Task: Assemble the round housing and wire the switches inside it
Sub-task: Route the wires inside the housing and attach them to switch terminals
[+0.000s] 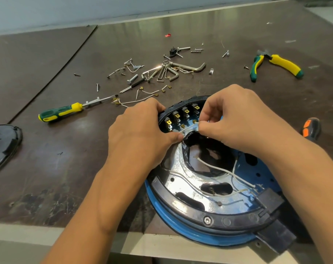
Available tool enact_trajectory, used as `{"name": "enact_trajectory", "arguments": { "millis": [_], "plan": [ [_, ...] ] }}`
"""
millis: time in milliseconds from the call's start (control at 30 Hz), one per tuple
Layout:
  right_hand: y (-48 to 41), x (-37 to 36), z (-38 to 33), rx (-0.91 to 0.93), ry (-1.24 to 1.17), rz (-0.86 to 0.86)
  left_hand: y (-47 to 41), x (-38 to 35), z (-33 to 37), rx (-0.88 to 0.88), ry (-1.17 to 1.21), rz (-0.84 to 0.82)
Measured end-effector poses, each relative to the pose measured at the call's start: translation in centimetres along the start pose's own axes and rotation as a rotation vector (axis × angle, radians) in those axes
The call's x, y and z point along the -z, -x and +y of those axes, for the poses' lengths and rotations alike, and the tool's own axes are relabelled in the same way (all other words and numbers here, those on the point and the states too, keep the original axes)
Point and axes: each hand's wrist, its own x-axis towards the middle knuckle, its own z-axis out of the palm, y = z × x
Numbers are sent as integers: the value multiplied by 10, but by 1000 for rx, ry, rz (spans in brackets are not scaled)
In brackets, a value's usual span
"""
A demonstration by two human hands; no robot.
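Two hands on a wire point(188, 128) in the housing point(162, 212)
The left hand point(141, 130) and right hand point(236, 119) each pinch the wire just below the switches point(185, 113); the housing (blue-rimmed) lies at the near edge of the surface point(66, 149).

- A single wide-angle view from the person's head faces forward and steeply down onto the table point(66, 168), its far edge near the top.
- It sits close above the round housing point(173, 220), which fills the lower right.
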Motion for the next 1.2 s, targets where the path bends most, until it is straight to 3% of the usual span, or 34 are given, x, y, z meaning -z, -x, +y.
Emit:
{"name": "enact_trajectory", "arguments": {
  "millis": [1200],
  "plan": [
    [0,3,-1,-6,11,11,-3,0,0,-10,14,16]
  ]
}}
